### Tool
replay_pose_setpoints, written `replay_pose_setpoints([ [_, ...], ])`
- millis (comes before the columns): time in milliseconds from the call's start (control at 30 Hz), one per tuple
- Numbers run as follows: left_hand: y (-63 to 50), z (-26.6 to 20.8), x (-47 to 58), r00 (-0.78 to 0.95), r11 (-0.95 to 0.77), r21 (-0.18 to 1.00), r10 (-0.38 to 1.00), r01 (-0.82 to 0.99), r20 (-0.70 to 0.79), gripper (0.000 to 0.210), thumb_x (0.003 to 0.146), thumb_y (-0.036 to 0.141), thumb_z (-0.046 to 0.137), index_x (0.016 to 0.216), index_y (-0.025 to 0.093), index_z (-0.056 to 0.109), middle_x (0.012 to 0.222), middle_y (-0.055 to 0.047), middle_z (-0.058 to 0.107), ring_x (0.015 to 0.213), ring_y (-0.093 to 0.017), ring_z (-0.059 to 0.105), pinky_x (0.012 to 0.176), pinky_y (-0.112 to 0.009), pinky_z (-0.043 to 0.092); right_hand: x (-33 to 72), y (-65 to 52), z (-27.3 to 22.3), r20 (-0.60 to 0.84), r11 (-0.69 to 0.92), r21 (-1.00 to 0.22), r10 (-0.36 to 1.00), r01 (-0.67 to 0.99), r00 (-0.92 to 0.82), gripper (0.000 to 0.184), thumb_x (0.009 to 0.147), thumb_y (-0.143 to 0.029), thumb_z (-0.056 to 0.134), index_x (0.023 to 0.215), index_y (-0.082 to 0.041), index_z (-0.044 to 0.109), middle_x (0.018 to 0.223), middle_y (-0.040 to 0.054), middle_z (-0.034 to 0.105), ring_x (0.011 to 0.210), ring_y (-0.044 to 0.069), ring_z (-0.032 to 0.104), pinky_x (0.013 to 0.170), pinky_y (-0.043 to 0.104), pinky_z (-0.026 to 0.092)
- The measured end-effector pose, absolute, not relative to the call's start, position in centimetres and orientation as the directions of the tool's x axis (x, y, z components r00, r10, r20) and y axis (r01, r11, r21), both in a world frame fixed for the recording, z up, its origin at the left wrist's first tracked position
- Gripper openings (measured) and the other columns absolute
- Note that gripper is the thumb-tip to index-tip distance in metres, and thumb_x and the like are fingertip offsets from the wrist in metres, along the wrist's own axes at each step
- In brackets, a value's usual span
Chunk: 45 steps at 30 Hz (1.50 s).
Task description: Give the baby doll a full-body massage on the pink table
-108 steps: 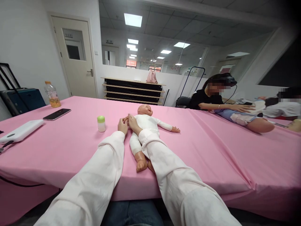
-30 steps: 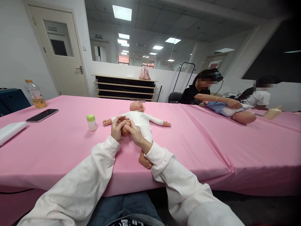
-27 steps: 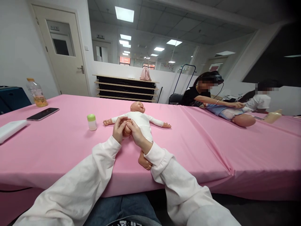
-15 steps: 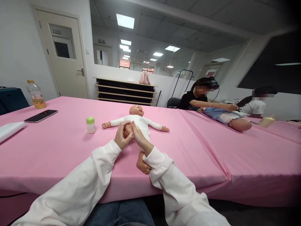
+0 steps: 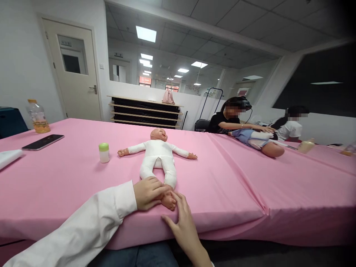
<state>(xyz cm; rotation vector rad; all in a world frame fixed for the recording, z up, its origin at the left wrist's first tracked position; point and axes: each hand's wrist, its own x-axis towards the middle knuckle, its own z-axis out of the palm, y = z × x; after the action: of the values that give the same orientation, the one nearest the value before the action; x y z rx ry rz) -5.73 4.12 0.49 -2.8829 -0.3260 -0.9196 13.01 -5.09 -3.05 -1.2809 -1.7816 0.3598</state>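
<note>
pink tablecloth (image 5: 222, 193) under doll (image 5: 159, 150); left hand (image 5: 148, 193), right hand (image 5: 185, 220) at its foot (image 5: 169, 203).

No text can be read: the sign (image 5: 66, 43) seen through the far left door's window (image 5: 71, 59), the plate (image 5: 118, 55) behind the far glass (image 5: 162, 48) and the print (image 5: 223, 130) on the black shirt (image 5: 215, 121) at right are too small.

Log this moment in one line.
left hand: across white-bodied baby doll, legs; right hand: by tan plastic foot; doll: on pink tablecloth

head-worn camera | looks forward and down | pink table (image 5: 222, 185) close below | door (image 5: 79, 92) farther off
</note>
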Motion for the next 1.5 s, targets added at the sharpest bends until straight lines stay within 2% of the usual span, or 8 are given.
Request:
replay_pose_setpoints([
  [167, 3.7, 0.1, -5.6, 0.844, -0.99, 0.023, 0.132, 0.141, 0.52, 0.046, 0.085, 0.048, 0.033, 0.114, 0.016, 0.05, 0.09, -0.012, 0.061, 0.082, -0.023, 0.055, 0.08, -0.04, 0.04, 12.8, -3.8, -3.6, 0.549, 0.414, -0.712, 0.832, 0.567, 0.082, 0.017, 0.08, -0.025, 0.056, 0.097, -0.023, 0.06, 0.087, 0.0057, 0.059, 0.082, 0.021, 0.059, 0.073, 0.035, 0.052],
  [500, 4.4, 4.3, 0.5, 0.783, -0.948, 0.272, 0.295, 0.166, 0.548, 0.057, 0.082, 0.031, 0.049, 0.134, 0.016, 0.032, 0.133, -0.015, 0.044, 0.127, -0.028, 0.035, 0.102, -0.049, 0.028, 17.4, -2.4, 0.8, 0.794, 0.64, -0.522, 0.605, 0.563, 0.048, 0.034, 0.079, -0.016, 0.055, 0.112, -0.026, 0.054, 0.09, 0.0045, 0.056, 0.081, 0.018, 0.058, 0.073, 0.035, 0.052],
  [700, 4.7, 5.4, 1.3, 0.69, -0.917, 0.394, 0.322, 0.059, 0.648, 0.046, 0.077, 0.026, 0.055, 0.121, 0.019, 0.047, 0.117, -0.011, 0.057, 0.114, -0.027, 0.047, 0.098, -0.045, 0.034, 16.9, -0.2, 2.9, 0.75, 0.664, -0.65, 0.638, 0.369, 0.175, 0.034, 0.074, -0.025, 0.064, 0.108, -0.026, 0.058, 0.1, 0.0052, 0.048, 0.085, 0.016, 0.056, 0.076, 0.035, 0.053],
  [867, 4.6, 4.2, 1.3, 0.438, -0.79, 0.612, 0.539, -0.033, 0.719, 0.033, 0.076, 0.028, 0.059, 0.106, 0.017, 0.053, 0.103, -0.009, 0.059, 0.1, -0.023, 0.054, 0.09, -0.04, 0.041, 13.9, 0.9, 2.4, 0.703, 0.642, -0.708, 0.68, 0.294, 0.208, 0.032, 0.085, -0.037, 0.049, 0.113, -0.024, 0.057, 0.12, 0.0083, 0.047, 0.113, 0.022, 0.047, 0.096, 0.043, 0.042],
  [1033, 4.4, 3.7, 1.5, 0.258, -0.489, 0.822, 0.788, -0.291, 0.559, 0.029, 0.071, 0.039, 0.065, 0.087, 0.017, 0.057, 0.084, -0.003, 0.059, 0.084, -0.017, 0.057, 0.082, -0.033, 0.045, 10.9, 0.6, 1.1, 0.682, 0.63, -0.717, 0.722, 0.298, 0.113, 0.043, 0.091, -0.037, 0.037, 0.133, -0.028, 0.034, 0.137, 0.0065, 0.036, 0.131, 0.021, 0.027, 0.107, 0.048, 0.025],
  [1133, 4.5, 3.4, 1.8, 0.252, -0.304, 0.861, 0.869, -0.408, 0.426, 0.031, 0.074, 0.044, 0.061, 0.087, 0.016, 0.057, 0.074, 0.0, 0.058, 0.072, -0.013, 0.057, 0.072, -0.029, 0.048, 10.4, 0.7, 1.0, 0.706, 0.631, -0.664, 0.706, 0.401, 0.058, 0.044, 0.088, -0.034, 0.043, 0.131, -0.028, 0.035, 0.141, 0.0052, 0.031, 0.136, 0.021, 0.014, 0.11, 0.05, 0.017],
  [1300, 4.5, 2.3, 2.1, 0.296, -0.263, 0.84, 0.851, -0.475, 0.434, 0.042, 0.086, 0.05, 0.042, 0.106, 0.017, 0.059, 0.107, -0.008, 0.061, 0.106, -0.021, 0.054, 0.095, -0.036, 0.041, 10.5, 1.1, 1.8, 0.691, 0.653, -0.722, 0.691, 0.227, 0.21, 0.029, 0.087, -0.035, 0.045, 0.113, -0.023, 0.049, 0.119, 0.008, 0.051, 0.117, 0.02, 0.045, 0.101, 0.042, 0.035],
  [1500, 4.0, 2.1, 2.1, 0.402, -0.472, 0.831, 0.728, -0.293, 0.555, 0.045, 0.076, 0.036, 0.061, 0.118, 0.02, 0.054, 0.122, -0.009, 0.054, 0.119, -0.025, 0.045, 0.103, -0.043, 0.032, 10.8, 1.4, 2.5, 0.417, 0.519, -0.826, 0.824, -0.218, 0.383, 0.023, 0.082, -0.043, 0.052, 0.086, -0.021, 0.049, 0.088, 0.0027, 0.058, 0.08, 0.014, 0.059, 0.074, 0.031, 0.05],
])
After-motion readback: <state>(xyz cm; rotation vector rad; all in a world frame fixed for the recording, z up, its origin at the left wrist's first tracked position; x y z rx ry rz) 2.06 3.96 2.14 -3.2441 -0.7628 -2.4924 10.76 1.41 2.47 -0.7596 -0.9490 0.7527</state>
